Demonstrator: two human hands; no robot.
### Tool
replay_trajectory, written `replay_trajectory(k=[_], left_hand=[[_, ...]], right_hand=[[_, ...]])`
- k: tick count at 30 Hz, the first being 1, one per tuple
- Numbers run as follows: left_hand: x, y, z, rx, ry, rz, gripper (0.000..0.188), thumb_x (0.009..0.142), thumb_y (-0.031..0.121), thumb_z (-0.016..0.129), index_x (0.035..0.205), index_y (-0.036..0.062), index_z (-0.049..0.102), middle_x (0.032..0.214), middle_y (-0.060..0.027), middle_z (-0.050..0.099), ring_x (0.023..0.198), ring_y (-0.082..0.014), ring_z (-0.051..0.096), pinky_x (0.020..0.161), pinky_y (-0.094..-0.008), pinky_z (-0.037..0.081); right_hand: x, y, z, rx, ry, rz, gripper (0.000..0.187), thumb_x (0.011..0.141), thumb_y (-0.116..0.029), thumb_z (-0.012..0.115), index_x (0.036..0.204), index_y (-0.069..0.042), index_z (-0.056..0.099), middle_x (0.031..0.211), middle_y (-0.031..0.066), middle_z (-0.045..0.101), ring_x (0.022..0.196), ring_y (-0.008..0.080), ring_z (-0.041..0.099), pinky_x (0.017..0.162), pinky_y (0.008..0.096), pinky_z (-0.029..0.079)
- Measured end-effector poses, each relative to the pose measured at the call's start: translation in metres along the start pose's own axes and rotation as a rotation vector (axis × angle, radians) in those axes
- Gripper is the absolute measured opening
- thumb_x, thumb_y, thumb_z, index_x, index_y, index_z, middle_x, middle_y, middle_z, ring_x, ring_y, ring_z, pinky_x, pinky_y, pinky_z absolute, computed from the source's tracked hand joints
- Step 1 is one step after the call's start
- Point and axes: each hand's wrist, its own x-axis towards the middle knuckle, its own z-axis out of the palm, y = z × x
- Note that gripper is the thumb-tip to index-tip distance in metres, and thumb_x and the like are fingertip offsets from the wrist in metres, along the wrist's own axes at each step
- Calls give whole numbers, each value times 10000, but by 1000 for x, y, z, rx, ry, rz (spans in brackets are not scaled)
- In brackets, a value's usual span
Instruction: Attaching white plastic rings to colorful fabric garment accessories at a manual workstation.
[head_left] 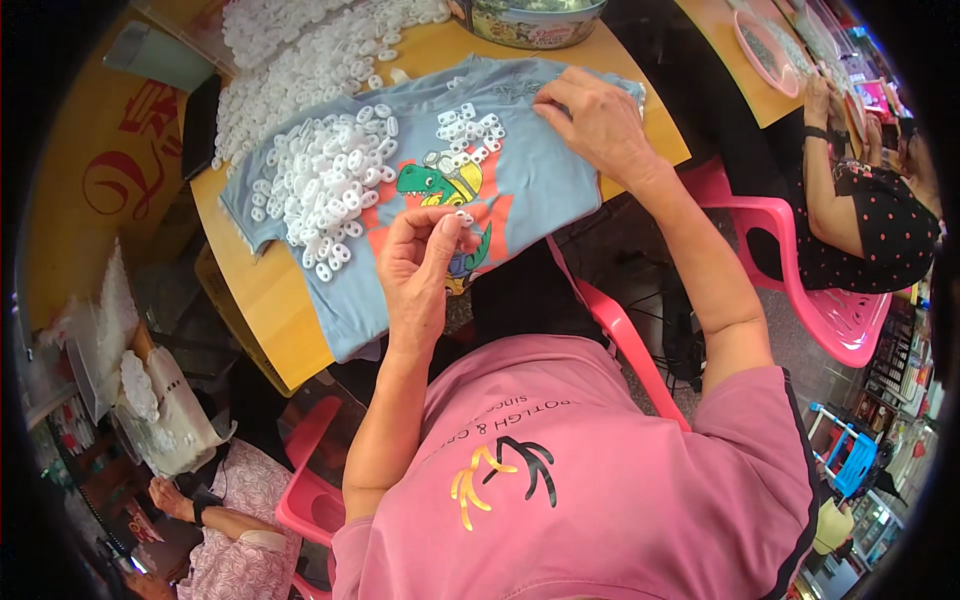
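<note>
My left hand [418, 268] is closed, with thumb and fingertips pinching a small white plastic piece [464, 217] above the printed front of a blue-grey T-shirt [350, 310]. My right hand [600, 125] reaches to the shirt's far right part, fingertips bent down beside a scatter of tiny dark metallic bits [515, 91]. Whether a bit is between those fingers is too small to tell. Left of centre, a heap of white oval plastic pieces with two holes [335, 175] lies on the shirt. A smaller group of white pieces [468, 133] lies between that heap and my right hand.
Beyond the shirt, a large spread of white pieces [290, 60] covers the wooden table [270, 335]. A round tub [535, 22] stands at the far edge; a dark phone-like slab [202, 127] is at left. Other people sit left and right, near pink chairs [790, 235].
</note>
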Motion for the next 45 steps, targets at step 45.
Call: replay_trajectory(k=[45], left_hand=[[-1,-1,-5,-63,-19,22,137,951,123,618,1020,8,590,908,-72,672,796,-118,645,737,-254,516]], right_hand=[[-20,-16,-12,602,-143,293,222,905,-120,664,1095,-7,654,841,-5,636,723,51,530,661,213,455]])
